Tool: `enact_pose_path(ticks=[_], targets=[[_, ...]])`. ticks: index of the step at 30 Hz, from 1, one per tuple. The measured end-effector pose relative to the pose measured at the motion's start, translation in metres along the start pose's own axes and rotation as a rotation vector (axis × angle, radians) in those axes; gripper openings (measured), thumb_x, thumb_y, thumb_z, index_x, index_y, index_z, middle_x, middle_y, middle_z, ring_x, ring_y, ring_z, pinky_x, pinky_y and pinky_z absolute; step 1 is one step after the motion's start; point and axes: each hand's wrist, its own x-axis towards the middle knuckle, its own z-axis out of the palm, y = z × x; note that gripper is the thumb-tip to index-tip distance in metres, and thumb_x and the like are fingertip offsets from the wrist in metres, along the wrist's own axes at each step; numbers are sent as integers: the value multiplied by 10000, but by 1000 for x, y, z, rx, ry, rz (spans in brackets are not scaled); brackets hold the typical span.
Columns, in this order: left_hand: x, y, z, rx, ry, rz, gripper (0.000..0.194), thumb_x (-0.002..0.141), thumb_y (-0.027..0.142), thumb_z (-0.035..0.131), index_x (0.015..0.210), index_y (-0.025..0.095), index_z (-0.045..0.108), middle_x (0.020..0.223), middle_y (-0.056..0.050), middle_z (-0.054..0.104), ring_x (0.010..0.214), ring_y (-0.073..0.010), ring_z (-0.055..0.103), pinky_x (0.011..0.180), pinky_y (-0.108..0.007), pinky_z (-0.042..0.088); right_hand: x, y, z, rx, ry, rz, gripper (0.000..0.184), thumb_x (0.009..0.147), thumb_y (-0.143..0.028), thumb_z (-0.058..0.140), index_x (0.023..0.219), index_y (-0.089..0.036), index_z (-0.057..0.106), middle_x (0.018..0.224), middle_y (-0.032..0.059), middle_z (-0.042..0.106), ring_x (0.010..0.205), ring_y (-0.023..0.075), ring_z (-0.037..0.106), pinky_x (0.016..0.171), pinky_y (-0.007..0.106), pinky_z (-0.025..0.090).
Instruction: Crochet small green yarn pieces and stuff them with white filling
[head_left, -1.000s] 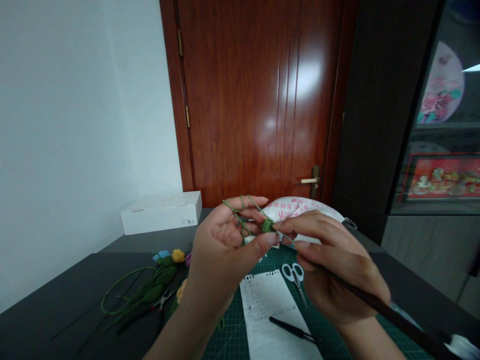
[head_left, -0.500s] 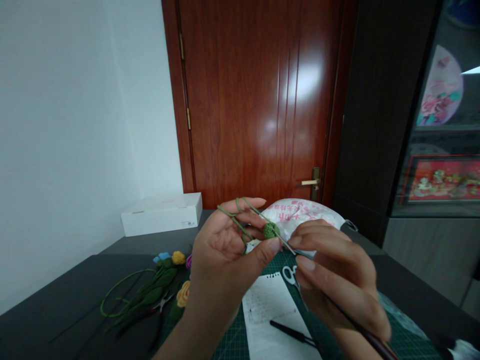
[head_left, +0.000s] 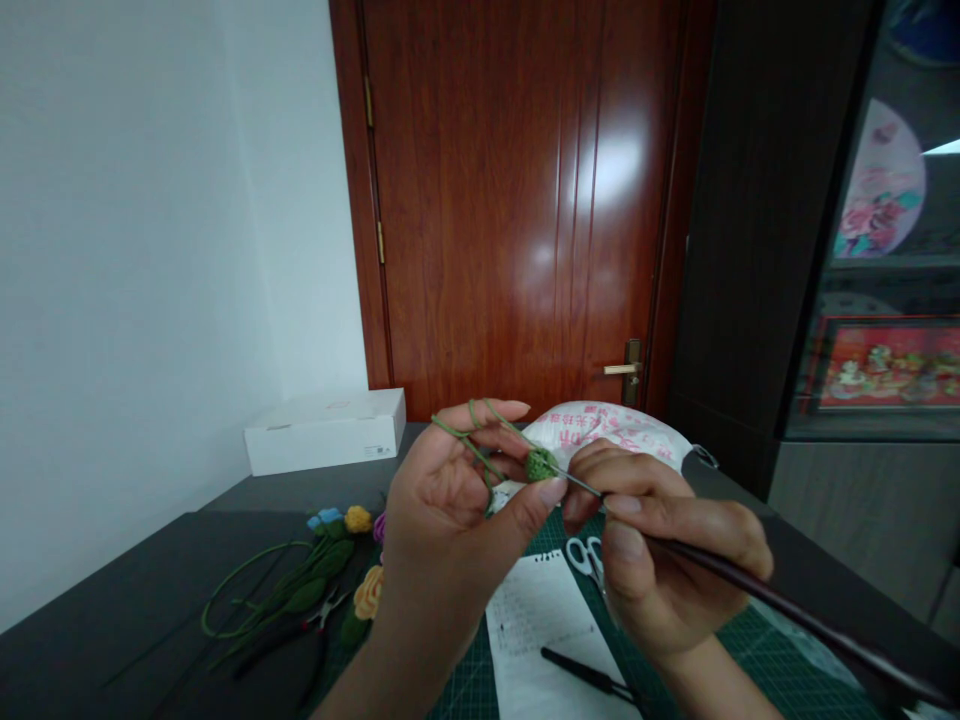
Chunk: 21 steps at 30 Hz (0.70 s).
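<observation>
Just above the dark green gridded cutting mat [head_left: 780, 665], a small green crocheted ball [head_left: 541, 465] is pinched between thumb and fingers of the left hand [head_left: 450, 510]. Thin green yarn [head_left: 471, 428] loops over the raised left fingers toward the ball. The right hand [head_left: 660, 545] grips, pencil-fashion, a slim crochet hook with a long dark handle [head_left: 780, 610], its metal tip at the ball's edge; whether it has entered a stitch is too small to tell.

Risk: slack yarn across the left fingers could let the loop slip from the hook; a looser thumb could let the ball turn.

Pose: left palm faces the camera, fingers curled; right wrist sits low.

On the mat: white-handled steel scissors [head_left: 583, 556], a white printed sheet [head_left: 532, 640]. Left of the mat: a yellow crocheted flower [head_left: 367, 592], green crocheted stems [head_left: 300, 590].
</observation>
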Motion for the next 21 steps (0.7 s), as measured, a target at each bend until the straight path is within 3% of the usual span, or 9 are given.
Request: enact_pose_path(ticks=[7, 10, 13, 17, 19, 21], targets=[[0, 5, 0, 9, 10, 24, 440, 695, 7, 858, 1071, 185, 716, 847, 9, 710, 775, -106, 684, 719, -191, 578, -4, -6, 8, 222, 56, 206, 128, 980, -208, 542, 1059, -221, 643, 806, 32, 653, 707, 195, 621, 664, 422, 541], [1, 6, 1, -13, 19, 14, 450, 698, 1, 854, 1080, 189, 709, 852, 16, 709, 776, -96, 687, 719, -177, 575, -4, -5, 8, 213, 64, 239, 122, 982, -198, 528, 1050, -224, 626, 801, 23, 645, 703, 188, 616, 658, 405, 540], [2, 7, 2, -40, 30, -5, 474, 692, 1, 858, 1098, 186, 700, 839, 23, 700, 772, -86, 677, 719, -164, 569, 3, -2, 5, 123, 39, 147, 167, 964, -151, 549, 1095, -234, 610, 802, 12, 661, 689, 179, 632, 667, 407, 561], [2, 6, 2, -86, 16, -56, 489, 680, 26, 873, 1111, 175, 700, 815, 21, 699, 746, -88, 667, 690, -159, 567, 14, -1, -6, -94, -146, -151, 267, 932, -75, 542, 1150, -218, 596, 828, 19, 699, 664, 166, 650, 661, 387, 586], [3, 5, 2, -112, 31, -84, 490, 671, 34, 880, 1107, 173, 706, 814, 21, 699, 731, -87, 663, 671, -156, 564, 14, -4, -9, -283, -231, -132, 262, 916, -48, 525, 1110, -196, 620, 813, 32, 708, 687, 178, 664, 647, 366, 577], [3, 4, 2, -124, 52, -110, 494, 656, 33, 888, 1096, 171, 711, 806, 23, 695, 712, -83, 654, 651, -151, 556, 9, -8, -7, -417, -231, -68, 248, 913, -54, 506, 1084, -179, 634, 796, 44, 706, 685, 191, 657, 644, 375, 564]])
